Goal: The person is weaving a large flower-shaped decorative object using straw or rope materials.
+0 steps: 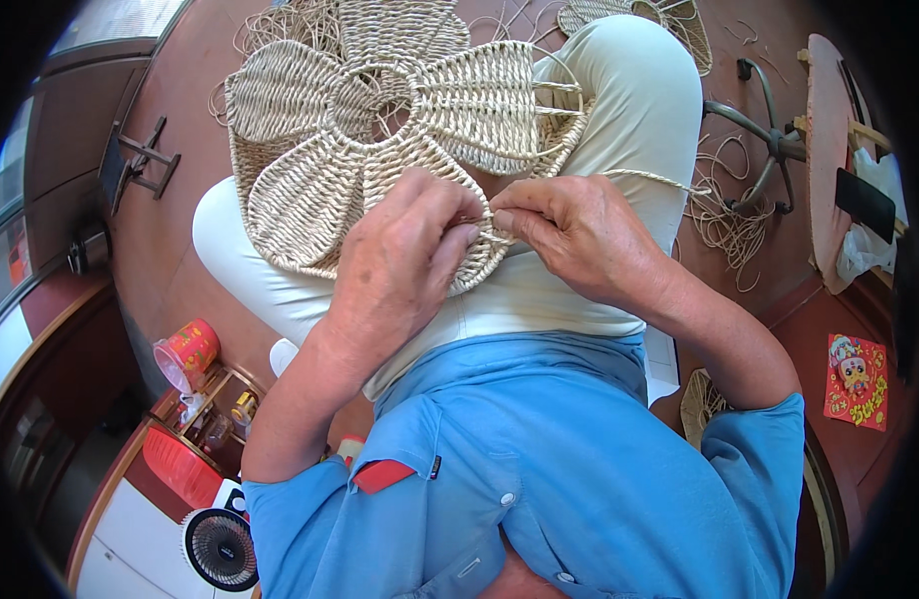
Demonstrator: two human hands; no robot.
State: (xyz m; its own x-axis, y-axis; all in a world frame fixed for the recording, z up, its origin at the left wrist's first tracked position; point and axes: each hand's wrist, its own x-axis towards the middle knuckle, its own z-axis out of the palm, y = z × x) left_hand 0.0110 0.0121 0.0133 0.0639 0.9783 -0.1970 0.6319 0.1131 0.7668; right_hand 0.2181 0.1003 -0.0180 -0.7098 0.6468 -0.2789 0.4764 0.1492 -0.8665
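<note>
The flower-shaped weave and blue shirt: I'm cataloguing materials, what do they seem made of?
Flower-shaped weave: probably plant-fibre or paper cord, matte, undyed-looking; twisted ridges show, but which fibre is unclear. Blue shirt: likely cotton or a blend, matte, with soft creases.

We see a reddish-brown floor (150, 235) stretching beyond the left hand (399, 240). Far to that hand's left, a bright window (115, 22) sits near dark brown panelling (90, 100); right of the right hand (584, 232), we have a metal swivel base (777, 145) beside a wooden board (825, 160).
</note>
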